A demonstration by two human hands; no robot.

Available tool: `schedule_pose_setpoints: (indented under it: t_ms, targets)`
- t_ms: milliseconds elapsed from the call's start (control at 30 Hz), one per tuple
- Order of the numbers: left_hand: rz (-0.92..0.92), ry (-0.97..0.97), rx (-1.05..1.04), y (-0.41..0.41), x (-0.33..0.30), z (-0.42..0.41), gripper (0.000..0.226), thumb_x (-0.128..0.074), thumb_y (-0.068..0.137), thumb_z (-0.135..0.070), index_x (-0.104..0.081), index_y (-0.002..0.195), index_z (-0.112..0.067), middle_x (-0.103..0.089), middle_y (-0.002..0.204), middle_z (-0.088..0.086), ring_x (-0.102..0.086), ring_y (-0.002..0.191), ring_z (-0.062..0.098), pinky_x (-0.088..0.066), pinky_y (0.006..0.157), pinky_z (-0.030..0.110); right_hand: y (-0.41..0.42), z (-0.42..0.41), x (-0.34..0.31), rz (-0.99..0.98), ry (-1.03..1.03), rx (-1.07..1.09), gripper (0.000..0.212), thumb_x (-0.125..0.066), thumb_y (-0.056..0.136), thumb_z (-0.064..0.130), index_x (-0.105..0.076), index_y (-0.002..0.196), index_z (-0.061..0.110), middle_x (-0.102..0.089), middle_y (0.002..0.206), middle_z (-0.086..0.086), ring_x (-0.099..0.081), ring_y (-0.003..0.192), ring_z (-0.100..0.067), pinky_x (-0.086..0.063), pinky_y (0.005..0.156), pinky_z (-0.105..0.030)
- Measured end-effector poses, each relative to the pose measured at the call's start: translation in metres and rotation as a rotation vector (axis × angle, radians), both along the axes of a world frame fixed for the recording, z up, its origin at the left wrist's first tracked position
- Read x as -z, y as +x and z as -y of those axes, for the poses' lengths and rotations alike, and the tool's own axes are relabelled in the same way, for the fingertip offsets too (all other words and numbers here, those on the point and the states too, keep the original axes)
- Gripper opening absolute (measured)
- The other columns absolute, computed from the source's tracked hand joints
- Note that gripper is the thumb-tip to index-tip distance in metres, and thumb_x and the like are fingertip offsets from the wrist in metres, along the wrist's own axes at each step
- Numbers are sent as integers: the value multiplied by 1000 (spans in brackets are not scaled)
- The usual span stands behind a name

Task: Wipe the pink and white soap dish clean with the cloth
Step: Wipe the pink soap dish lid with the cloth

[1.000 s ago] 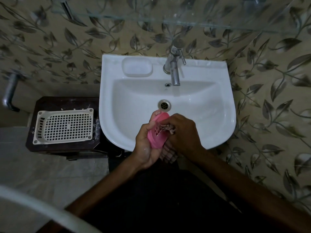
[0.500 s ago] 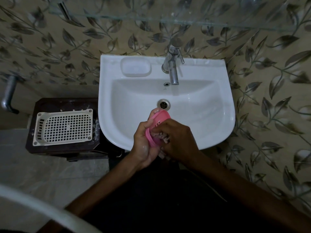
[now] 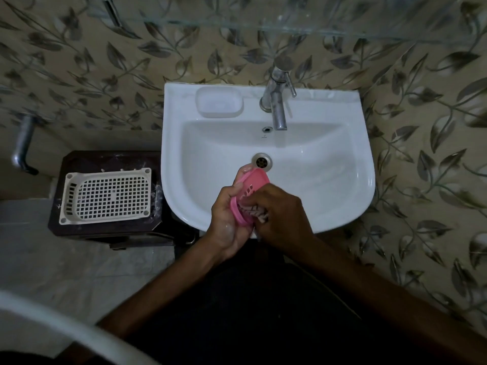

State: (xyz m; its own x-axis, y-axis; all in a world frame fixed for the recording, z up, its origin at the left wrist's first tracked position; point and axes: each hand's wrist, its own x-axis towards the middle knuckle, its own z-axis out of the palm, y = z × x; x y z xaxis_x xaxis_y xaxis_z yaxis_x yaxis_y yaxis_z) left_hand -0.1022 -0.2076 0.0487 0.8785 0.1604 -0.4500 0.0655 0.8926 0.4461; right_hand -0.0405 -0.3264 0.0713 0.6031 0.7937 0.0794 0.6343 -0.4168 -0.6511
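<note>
While the view looks straight down, a metal pipe (image 3: 23, 143) shows at the far left against the leaf-patterned wall (image 3: 79, 75). Just right of it, a white perforated tray (image 3: 106, 195) lies flat on a dark stand (image 3: 105, 230), beside the left rim of the white sink (image 3: 316, 180). On the sink's back ledge, a moulded soap recess (image 3: 219, 101) sits left of the metal tap (image 3: 278, 101); the drain (image 3: 261, 161) lies below the tap spout, in the bowl.

Left hand (image 3: 226, 217): fingers curled around the pink soap dish (image 3: 249, 192), gripping it from the left and underneath. The dish is held tilted on edge over the front part of the bowl, its upper end just below the drain, its slotted face turned toward the right hand.

Right hand (image 3: 282, 214): fingers curled, pinching a bunched checked cloth (image 3: 254, 212) and pressing it against the lower portion of the dish's face. Most of the cloth is hidden under the fingers.

Both forearms enter from the bottom edge. A blurred white curved edge (image 3: 66, 327) crosses the lower left corner; what it belongs to cannot be told.
</note>
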Motion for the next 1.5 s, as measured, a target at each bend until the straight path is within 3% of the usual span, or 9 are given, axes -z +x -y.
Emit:
schedule_pose_setpoints:
  t_ms: [167,300,433,533,700,833,967,1267,1500]
  targets:
    - [17,2,12,2,-4,-2,43,-45,94,-30,-59,133,-18,-64,119,16,-63,105,25,-50,94,37,21,-10,4,36,91,239,39,-78,67,-3,-80,100,17,-74,96,-3,-71,83,-20,-60,70,-34]
    - [4,-8,9,-3,1,-12,41,-40,98,-31,-61,132,-22,-64,109,15,-62,97,26,-50,87,39,-7,-10,5,6,21,4,43,-77,61,3,-78,102,18,-74,102,-1,-72,87,-21,-57,73,-25]
    - [0,-7,22,-1,-2,-21,39,-40,98,-29,-59,132,-22,-65,109,13,-65,94,24,-55,82,35,8,-22,9,-25,101,240,44,-74,66,-7,-79,101,20,-75,100,-1,-73,88,-18,-62,75,-36]
    - [-4,-10,37,-5,-2,-31,40,-40,98,-32,-60,131,-25,-65,103,12,-66,88,24,-55,78,36,-17,-29,6,1,72,88,44,-74,64,-6,-79,102,16,-74,102,-4,-72,88,-22,-60,72,-27]
    - [-12,-12,17,-7,-4,-30,37,-42,97,-28,-59,130,-22,-65,108,13,-64,93,24,-54,84,35,-1,-32,13,9,134,282,43,-72,68,-7,-80,102,18,-75,100,-2,-73,89,-18,-61,78,-35]
    - [-7,25,17,-10,-1,-37,40,-41,97,-31,-59,131,-23,-63,104,11,-61,91,24,-51,81,35,-25,-31,7,23,83,70,44,-71,64,-6,-79,102,16,-74,103,-3,-73,91,-22,-60,76,-31]
    - [5,18,20,-10,-3,-33,40,-42,97,-30,-57,133,-21,-65,110,14,-63,96,26,-52,87,37,-4,-33,9,26,136,230,41,-73,66,-2,-79,101,19,-74,102,-1,-72,91,-19,-61,75,-38]
    - [-4,61,44,-9,-10,-36,44,-42,96,-28,-53,136,-15,-68,110,12,-67,93,23,-57,81,33,3,-31,10,18,172,209,44,-74,66,-6,-79,102,18,-74,101,0,-71,91,-16,-60,75,-38]
    - [-1,68,56,-22,-5,-35,65,-56,86,-41,-53,144,-13,-60,131,16,-60,113,27,-52,95,42,27,-10,10,97,69,137,39,-75,68,1,-78,106,12,-74,105,-5,-72,92,-23,-61,74,-41]
